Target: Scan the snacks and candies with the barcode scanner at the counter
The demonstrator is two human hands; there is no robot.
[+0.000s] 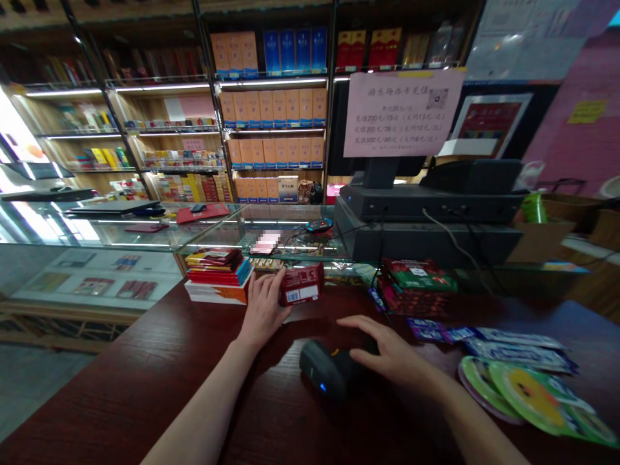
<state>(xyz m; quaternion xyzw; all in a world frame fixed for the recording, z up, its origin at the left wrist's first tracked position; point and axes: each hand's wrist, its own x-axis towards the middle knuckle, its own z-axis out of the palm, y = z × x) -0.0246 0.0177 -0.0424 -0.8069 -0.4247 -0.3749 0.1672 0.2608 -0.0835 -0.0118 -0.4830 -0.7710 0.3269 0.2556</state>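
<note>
My left hand (265, 303) is stretched out over the dark wooden counter, fingers apart. Its fingertips are at the left edge of a small dark red pack (303, 284) with a white barcode label; I cannot tell whether they touch it. Just left of that hand stands a pile of red, yellow, blue and white boxes (217, 278). A black barcode scanner (322, 368) with a blue light lies on the counter. Over its handle end hovers my right hand (387, 349), thumb and fingers spread, holding nothing visible. The hand partly hides the scanner's handle.
To the right lie purple-blue snack packs (513, 349) and round green packages (533, 394). Behind them is a stack of green and red packs (416, 278). A cash register (426, 219) with a pink paper sign (402, 113) and glass display cases (111, 278) border the counter (121, 387).
</note>
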